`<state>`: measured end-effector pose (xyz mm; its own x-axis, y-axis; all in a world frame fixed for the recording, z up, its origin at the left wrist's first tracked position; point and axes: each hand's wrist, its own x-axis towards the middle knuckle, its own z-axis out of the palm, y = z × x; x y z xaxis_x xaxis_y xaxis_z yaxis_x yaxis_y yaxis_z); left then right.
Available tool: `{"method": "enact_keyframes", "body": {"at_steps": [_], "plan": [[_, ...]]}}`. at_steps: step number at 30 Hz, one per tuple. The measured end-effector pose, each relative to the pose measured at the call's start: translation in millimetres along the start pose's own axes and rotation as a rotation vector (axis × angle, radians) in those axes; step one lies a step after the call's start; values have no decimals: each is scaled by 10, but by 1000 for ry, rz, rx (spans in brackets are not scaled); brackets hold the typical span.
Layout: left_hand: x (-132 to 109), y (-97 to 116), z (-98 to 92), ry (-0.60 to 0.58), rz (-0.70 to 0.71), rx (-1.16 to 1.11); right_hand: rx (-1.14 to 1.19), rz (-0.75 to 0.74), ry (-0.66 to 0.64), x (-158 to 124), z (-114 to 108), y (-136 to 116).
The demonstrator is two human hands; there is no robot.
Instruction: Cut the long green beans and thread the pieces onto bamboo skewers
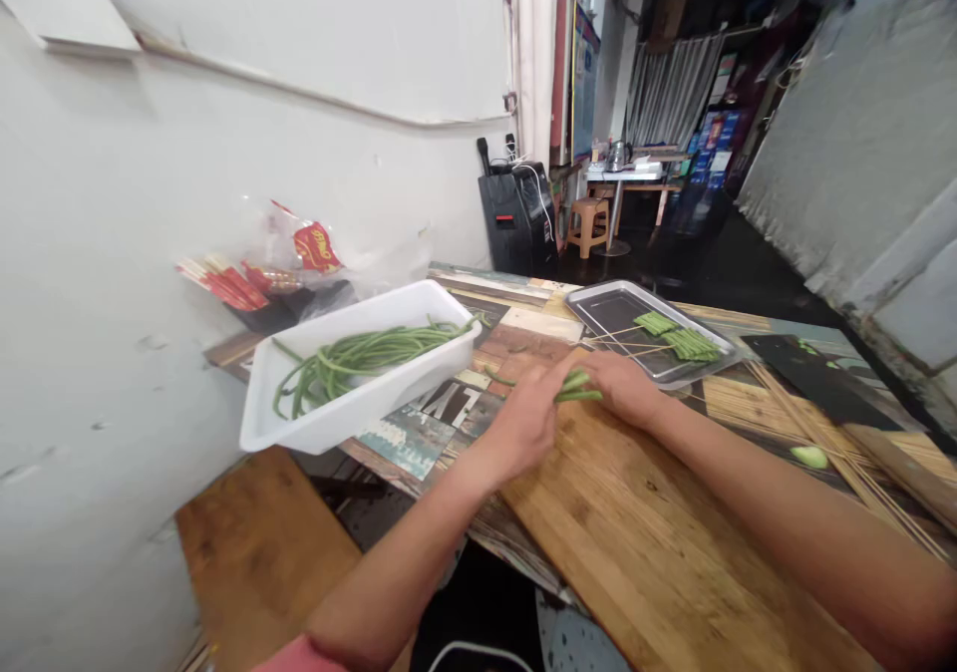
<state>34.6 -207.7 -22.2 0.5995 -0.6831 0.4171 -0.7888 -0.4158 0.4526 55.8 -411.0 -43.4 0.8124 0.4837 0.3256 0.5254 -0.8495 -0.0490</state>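
Observation:
Green beans (577, 387) are bunched over the far end of a wooden cutting board (658, 542). My left hand (527, 415) is wrapped round the bunch, with a bean end sticking out on its left. My right hand (617, 385) touches the beans from the far side, its fingers curled and partly hidden. Left of the hands, a white plastic bin (351, 423) holds long green beans (359, 358). Beyond my right hand, a metal tray (609, 303) carries cut bean pieces on skewers (692, 344).
Loose wooden skewers (829, 433) and a pale green piece (809, 457) lie to the right, near a black board (818, 378). Packaged chopsticks (239, 288) and plastic bags stand by the wall. A wooden bench (261, 552) is at lower left, a black speaker (517, 218) behind the table.

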Motion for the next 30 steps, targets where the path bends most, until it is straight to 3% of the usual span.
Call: {"method": "enact_keyframes", "body": {"at_steps": [3,5,9,14,19,27,30], "plan": [[27,152,94,-240,42,161,20,73,-21,-103,-110,114],[33,256,196,-339,58,252,26,165,4,-232,-202,119],[24,362,286,-358,105,198,13,398,40,-634,-391,-85],[2,240,65,-425,217,-37,192,583,-61,-1050,-531,-526],[-128,104,-16,-362,107,-4,220,563,-85,-1132,-467,-703],[-241,174,49,-214,-8,54,322,516,74,-1175,-300,-730],[-251,134,38,-229,-83,130,323,541,76,-1178,-320,-754]]}}
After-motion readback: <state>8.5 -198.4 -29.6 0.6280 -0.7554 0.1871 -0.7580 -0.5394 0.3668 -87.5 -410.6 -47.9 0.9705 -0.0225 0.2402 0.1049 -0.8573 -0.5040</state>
